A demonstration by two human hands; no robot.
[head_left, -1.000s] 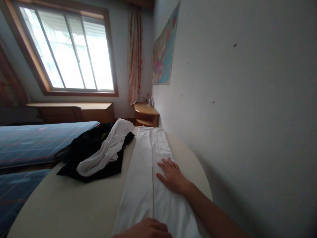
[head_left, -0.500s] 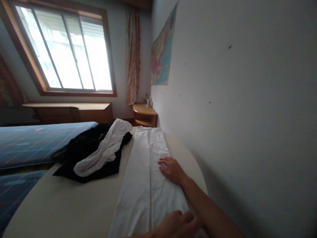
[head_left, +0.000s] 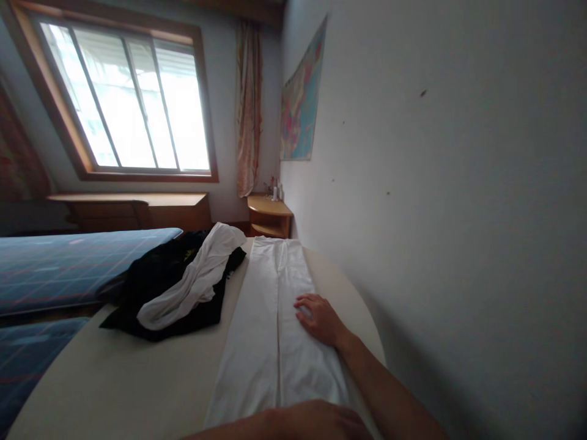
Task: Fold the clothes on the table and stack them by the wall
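Observation:
White trousers [head_left: 257, 330] lie lengthwise on a round cream table [head_left: 137, 379], waistband at the far end and legs side by side. My right hand [head_left: 320, 321] rests on the right leg about halfway along, fingers stretched out and slightly spread. My left hand [head_left: 325, 418] reaches across from the lower left and is over the near part of the trousers. Its fingers bend down, mostly hidden at the bottom edge of the view. The near ends of the legs are out of sight.
On the table's left side lie a black garment [head_left: 156, 266] and a crumpled white garment [head_left: 192, 281] on top of it. Blue plaid mattresses [head_left: 68, 263] stand beyond at the left. A wall [head_left: 435, 244] runs close along the right. A small wooden shelf [head_left: 270, 208] stands behind the table.
My left hand has moved down toward the bottom edge, its forearm now showing more across the trousers. My right hand stays on the right leg. The view has shifted slightly.

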